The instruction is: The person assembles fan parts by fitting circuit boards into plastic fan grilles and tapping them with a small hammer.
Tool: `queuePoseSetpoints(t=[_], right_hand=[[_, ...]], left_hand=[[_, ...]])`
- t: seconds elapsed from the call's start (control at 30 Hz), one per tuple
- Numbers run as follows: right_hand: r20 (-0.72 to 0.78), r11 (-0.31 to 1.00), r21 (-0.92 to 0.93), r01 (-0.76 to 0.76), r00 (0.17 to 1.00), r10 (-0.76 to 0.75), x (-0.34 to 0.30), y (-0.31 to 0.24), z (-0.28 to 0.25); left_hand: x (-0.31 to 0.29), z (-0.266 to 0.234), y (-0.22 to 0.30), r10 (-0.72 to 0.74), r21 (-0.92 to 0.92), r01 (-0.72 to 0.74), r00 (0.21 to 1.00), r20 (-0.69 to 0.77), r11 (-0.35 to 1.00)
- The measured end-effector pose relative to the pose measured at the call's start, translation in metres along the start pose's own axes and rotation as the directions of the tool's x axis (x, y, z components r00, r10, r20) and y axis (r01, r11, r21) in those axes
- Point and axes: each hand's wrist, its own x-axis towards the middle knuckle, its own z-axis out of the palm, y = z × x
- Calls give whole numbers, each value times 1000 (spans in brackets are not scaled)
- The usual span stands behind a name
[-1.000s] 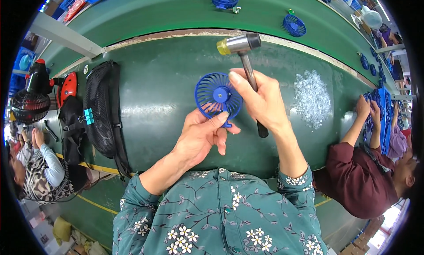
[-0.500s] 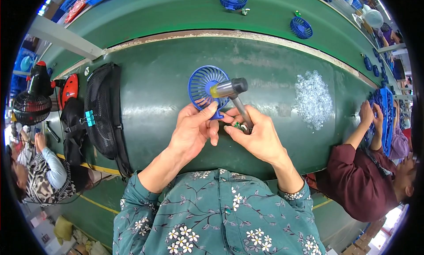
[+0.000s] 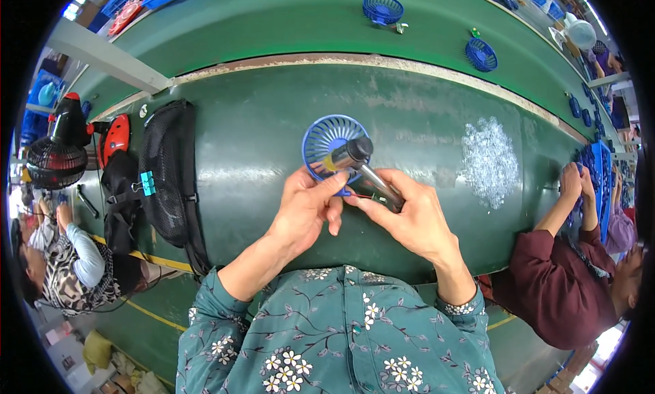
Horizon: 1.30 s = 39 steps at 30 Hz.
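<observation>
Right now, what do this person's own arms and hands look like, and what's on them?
The left hand and right hand are bare, with no gloves. The sleeves are teal green, printed with white flowers that have yellow centres, plus thin dark stems and leaves. They stop partway along the forearms.

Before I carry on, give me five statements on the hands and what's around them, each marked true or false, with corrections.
1. The left hand holds a blue slotted fan cover. True.
2. Neither hand holds a tool. False: the right hand grips a two-faced mallet.
3. The clear pieces lie left of both hands. False: the pile of small clear pieces is to their right.
4. A teal binder clip is at the black mesh bag. True.
5. The right-side co-worker wears white. False: that co-worker's sleeve is maroon.
</observation>
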Motion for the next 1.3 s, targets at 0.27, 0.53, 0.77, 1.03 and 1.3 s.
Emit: queuePoseSetpoints(t=[0.27,0.53,0.77,1.03,1.3], right_hand=[[-36,835,-381,398,896,-443,-7,13,28],[-58,759,-407,508,815,-576,8,29,29],[-162,871,475,-122,961,223,12,18,-3],[-139,976,42,-212,967,216,32,69,5],[-324,996,-69,64,942,-83,-6,66,-8]], left_hand=[[1,6,-9,-207,-100,201,977,-52,974],[-3,9,-3,-256,-113,254,967,-9,961],[-27,-1,-10,158,540,-206,978,135,816],[-6,0,-37,440,715,-592,566,697,-372],[-3,-1,-44,467,701,-586,527,710,-406]])
